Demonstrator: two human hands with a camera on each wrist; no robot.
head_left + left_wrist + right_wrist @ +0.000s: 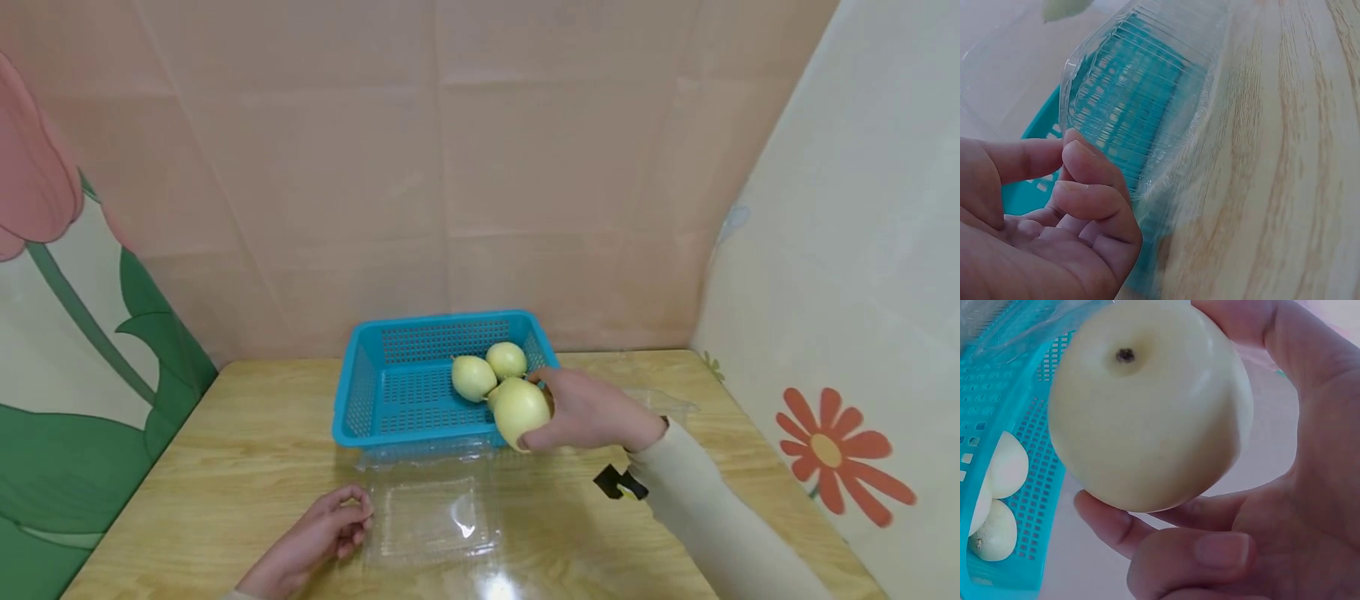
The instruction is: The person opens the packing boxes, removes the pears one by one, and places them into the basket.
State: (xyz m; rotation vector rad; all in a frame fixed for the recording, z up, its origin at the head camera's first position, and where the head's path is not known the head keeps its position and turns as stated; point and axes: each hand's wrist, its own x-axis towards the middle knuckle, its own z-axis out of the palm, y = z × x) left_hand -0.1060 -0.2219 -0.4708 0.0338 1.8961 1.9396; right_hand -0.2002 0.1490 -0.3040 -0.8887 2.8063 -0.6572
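Note:
My right hand (577, 408) grips a pale yellow pear (521, 412) between thumb and fingers, over the front right corner of a blue plastic basket (352, 383). In the right wrist view the held pear (1147, 412) turns its dark-centred end to the camera. Three more pears lie in the basket's right part, among them one pear (473, 379) in front of another pear (506, 360); the third is mostly hidden behind the held one. My left hand (322, 533) pinches the left edge of a clear plastic container (431, 517), its rim (1069, 94) between thumb and forefinger.
The container stands on a wood-grain table (247, 467), directly in front of the basket. Further clear plastic (660, 400) lies right of the basket, partly behind my right wrist. A plain pinkish cloth wall (442, 167) rises behind; flower-printed sheets flank both sides.

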